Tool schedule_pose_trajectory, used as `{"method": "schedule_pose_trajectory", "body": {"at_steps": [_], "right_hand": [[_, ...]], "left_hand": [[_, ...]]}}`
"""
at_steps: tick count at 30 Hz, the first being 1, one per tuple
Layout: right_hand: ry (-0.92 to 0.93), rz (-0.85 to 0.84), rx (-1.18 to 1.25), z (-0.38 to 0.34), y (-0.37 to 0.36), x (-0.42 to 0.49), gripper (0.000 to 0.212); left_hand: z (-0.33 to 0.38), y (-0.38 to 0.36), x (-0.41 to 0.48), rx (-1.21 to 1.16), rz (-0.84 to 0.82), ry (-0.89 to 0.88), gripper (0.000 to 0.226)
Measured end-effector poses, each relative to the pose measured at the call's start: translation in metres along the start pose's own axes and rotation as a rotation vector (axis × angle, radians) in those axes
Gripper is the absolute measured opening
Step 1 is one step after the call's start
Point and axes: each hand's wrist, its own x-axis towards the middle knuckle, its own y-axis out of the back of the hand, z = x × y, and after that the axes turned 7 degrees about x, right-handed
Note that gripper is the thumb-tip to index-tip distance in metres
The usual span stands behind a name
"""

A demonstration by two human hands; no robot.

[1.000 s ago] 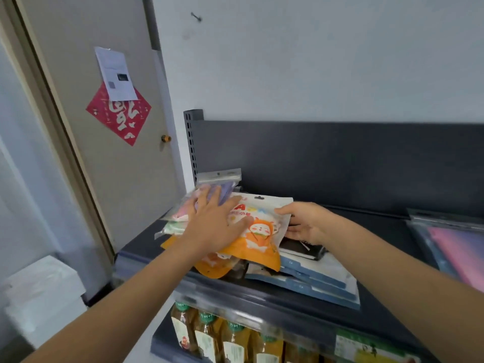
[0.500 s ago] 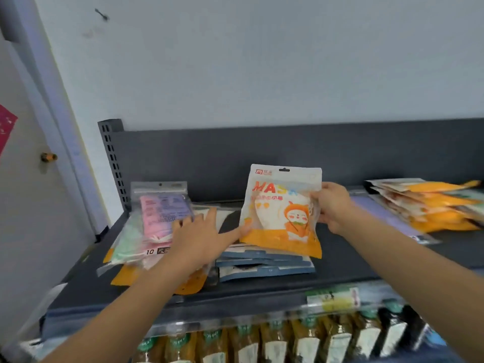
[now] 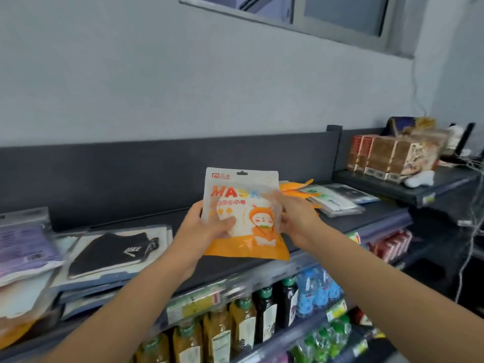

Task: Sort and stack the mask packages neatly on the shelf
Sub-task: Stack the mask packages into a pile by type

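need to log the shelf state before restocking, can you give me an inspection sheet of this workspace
surface: dark grey shelf, bare in the middle
job's things: orange mask package held upright above the shelf; black mask package on top of a flat stack at left; purple package beside it; right pile of orange and white packages
clutter: nothing seen
grips: left hand and right hand hold the orange mask package, one at each side
cables: thin white wires hang at far right; cord runs down the wall
surroundings: bottles on the lower shelf, boxes on the neighbouring shelf, window above
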Motion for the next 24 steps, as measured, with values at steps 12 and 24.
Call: {"method": "schedule_pose_trajectory", "body": {"at_steps": [12,24], "right_hand": [[0.017,-0.089,0.049,-0.07,0.167,0.075,0.019],[0.199,-0.103,-0.314,-0.077,0.158,0.198,0.045]], "left_hand": [[0.039,-0.164,0.091,-0.21,0.056,0.172,0.007],[0.037,-0.187,0.201,-0.071,0.106,0.203,0.03]]}}
